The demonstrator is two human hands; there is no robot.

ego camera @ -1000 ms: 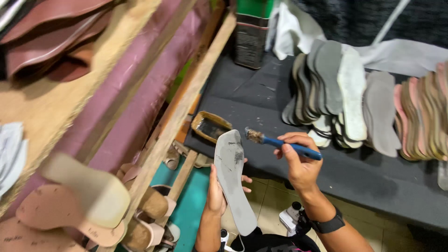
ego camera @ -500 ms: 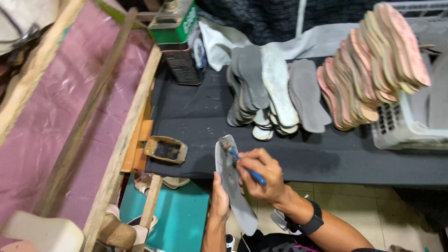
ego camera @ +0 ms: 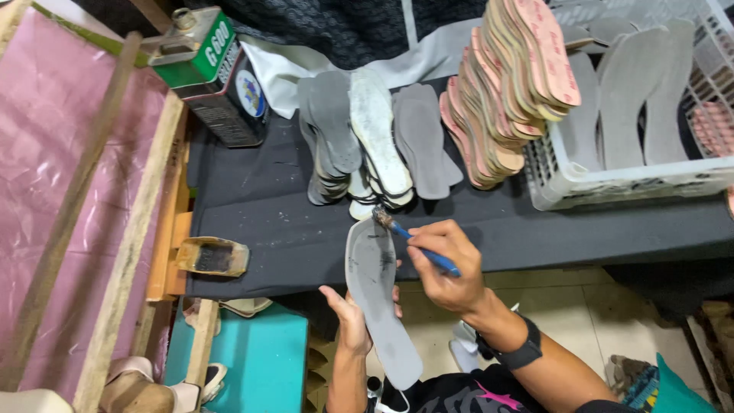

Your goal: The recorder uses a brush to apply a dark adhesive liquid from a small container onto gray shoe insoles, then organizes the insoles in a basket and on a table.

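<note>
1. Insole (ego camera: 377, 294): a flat grey cut-out, held in the air in front of the black table (ego camera: 260, 222), toe end up at the table edge, heel end down toward the person's lap. A dark smear lies on its upper half.
2. Handling judgement: thin and light; likely to flex under its own length if held at one end only. The coated face probably turns tacky, so support belongs on the underside and edges, near the middle.
3. Left hand (ego camera: 350, 317): closed around the insole from below at mid-length, thumb at the left edge, fingertips showing at the right edge. The upper face is left free.
4. Right hand (ego camera: 451, 268): fingers pinched together on the blue handle of the brush (ego camera: 413, 239). The bristle tip touches the insole at its toe end.
5. Tray (ego camera: 212, 256): a small stained dish on the table's left edge, well left of the insole.
6. Grey stack (ego camera: 367, 141): overlapping grey and white insoles on the table, just beyond the brush tip.
7. Pink stack (ego camera: 512, 84): tan-and-pink insoles leaning against a white basket (ego camera: 612, 187) that holds more grey pieces.
8. Can (ego camera: 210, 73): a green and black metal tin at the table's far left corner.
</note>
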